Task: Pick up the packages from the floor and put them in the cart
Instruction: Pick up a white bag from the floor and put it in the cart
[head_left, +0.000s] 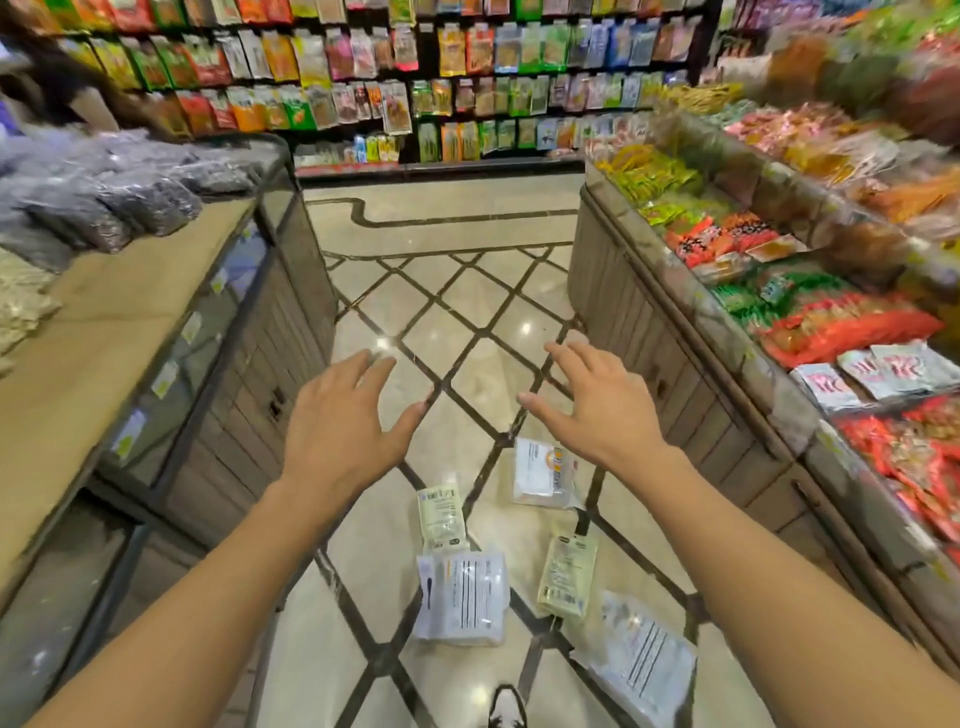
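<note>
— So, where do the packages lie?

— On the tiled floor of the aisle, right below the person. I count five: a pale green sachet, a white pouch with a barcode touching its lower end, a clear-and-white bag partly under the right wrist, a yellow-green sachet, and a large clear bag nearest the bottom edge. They are scattered flat at odd angles, label side up.

— And the hands?

— Both reach forward, palms down, above the floor. The left hand is spread wide and carries nothing; the right hand is the same, fingers splayed, empty. Neither touches a package. I judge they are held out like that for balance or as the start of a reach down, since the packages sit well below them.

— Is the cart there?

— I can't see one. A counter with dark bagged goods stands on the left, a sloped display of bright snack packs on the right, and hanging packets fill the far wall. A shoe tip shows at the bottom.

— So how far along?

— By my reading, nothing is picked up yet. The thin, flat sachets probably need a fingertip pinch at an edge, and the slick floor may let them slide.
</note>
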